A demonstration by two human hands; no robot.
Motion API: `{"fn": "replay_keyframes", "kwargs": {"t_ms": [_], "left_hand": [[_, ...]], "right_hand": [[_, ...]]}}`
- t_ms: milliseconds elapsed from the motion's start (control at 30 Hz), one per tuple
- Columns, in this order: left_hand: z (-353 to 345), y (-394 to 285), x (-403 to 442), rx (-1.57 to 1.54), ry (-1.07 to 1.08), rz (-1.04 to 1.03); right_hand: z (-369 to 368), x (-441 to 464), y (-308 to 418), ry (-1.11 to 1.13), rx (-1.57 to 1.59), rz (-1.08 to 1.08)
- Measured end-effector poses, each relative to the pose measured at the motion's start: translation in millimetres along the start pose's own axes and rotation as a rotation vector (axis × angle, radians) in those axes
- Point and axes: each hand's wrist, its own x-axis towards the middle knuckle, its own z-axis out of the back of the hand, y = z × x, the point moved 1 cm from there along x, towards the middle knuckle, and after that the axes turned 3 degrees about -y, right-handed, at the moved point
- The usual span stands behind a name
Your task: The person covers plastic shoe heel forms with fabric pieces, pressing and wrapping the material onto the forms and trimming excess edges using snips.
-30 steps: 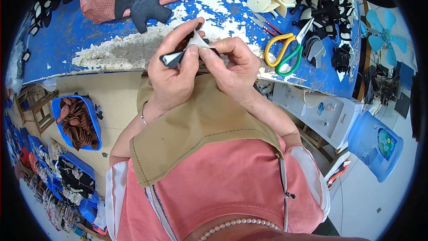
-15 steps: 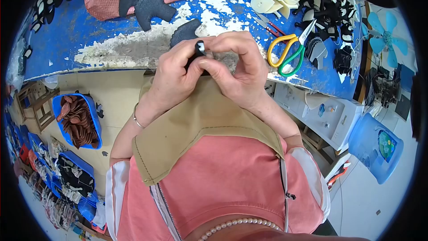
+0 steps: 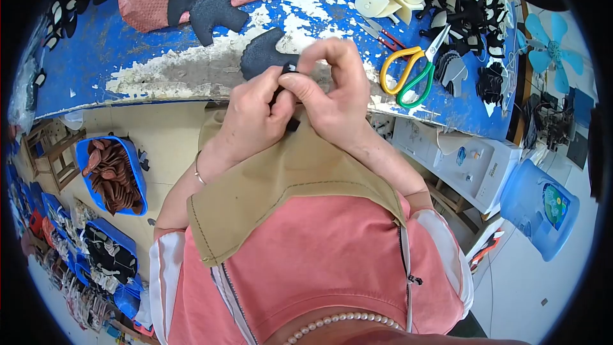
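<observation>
A small black piece with a white patch [image 3: 289,68] is held over the table's near edge, most of it hidden by fingers. My left hand [image 3: 252,112] is closed around it, and a dark bit also shows below that hand. My right hand [image 3: 338,99] presses its thumb on the piece from the other side, with the index finger curled above. Just beyond my hands lies a dark grey scalloped cutout [image 3: 260,53]. Scissors with one yellow and one green handle [image 3: 419,76] rest to the right of my right hand.
The blue table [image 3: 153,45] has worn, peeling paint. Red-handled scissors [image 3: 386,37], cream curved pieces [image 3: 377,1] and a heap of black pieces [image 3: 469,6] lie at right. More grey cutouts [image 3: 217,13] lie near a pink sheet [image 3: 143,0]. A blue bin [image 3: 142,182] holds brown pieces.
The black piece has sunk deeper between my fingers, so less of it shows. My right thumb has moved left onto it, and my right index finger has lifted away.
</observation>
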Motion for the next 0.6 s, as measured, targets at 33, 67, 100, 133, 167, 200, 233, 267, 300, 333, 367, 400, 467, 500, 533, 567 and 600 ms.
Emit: {"fn": "replay_keyframes", "kwargs": {"t_ms": [33,67,100,133,167,200,233,267,300,333,367,400,467,500,533,567,600], "left_hand": [[3.1,-0.7,1.3,-0.113,0.074,0.072],[7.1,-1.6,2.3,-0.227,0.149,0.146],[11.3,-2.2,2.6,-0.340,0.223,0.220],[14.4,-2.0,3.0,-0.453,0.296,0.291],[17.6,-1.1,3.3,-0.455,0.299,0.287],[20.4,1.0,4.0,-0.524,0.310,0.328],[22.5,3.4,4.8,-0.595,0.321,0.369],[24.0,5.3,4.9,-0.665,0.333,0.413],[24.7,6.3,5.2,-0.734,0.344,0.458],[25.5,6.1,4.5,-0.736,0.349,0.459],[27.3,5.5,3.0,-0.683,0.376,0.449],[29.2,4.8,1.8,-0.630,0.399,0.437],[30.9,4.0,1.8,-0.525,0.445,0.407],[30.1,4.5,2.1,-0.527,0.444,0.407],[28.6,5.8,2.8,-0.605,0.403,0.439],[27.1,7.4,4.0,-0.680,0.361,0.472],[26.1,9.1,5.1,-0.755,0.316,0.504]], "right_hand": [[1.2,3.9,-1.0,0.056,0.044,-0.030],[2.8,7.9,-2.0,0.113,0.087,-0.061],[3.8,10.9,-2.8,0.171,0.132,-0.092],[3.9,11.5,-2.7,0.198,0.152,-0.105],[4.1,12.2,-2.8,0.225,0.171,-0.119],[3.9,10.8,-3.2,0.208,0.239,-0.185],[3.8,8.9,-3.7,0.190,0.305,-0.251],[3.9,6.2,-3.9,0.170,0.372,-0.319],[4.5,4.3,-3.8,0.150,0.442,-0.386],[5.3,2.3,-2.8,0.146,0.440,-0.388],[4.6,0.2,-1.9,0.174,0.405,-0.427],[4.0,-0.7,-0.8,0.205,0.370,-0.463],[4.0,-0.1,2.7,0.266,0.296,-0.530],[7.7,2.8,8.0,0.264,0.307,-0.649],[11.1,8.3,6.1,0.208,0.189,-0.433],[23.7,14.6,-3.6,0.152,-0.162,-0.189],[41.4,20.6,-12.3,0.093,-0.505,0.063]]}}
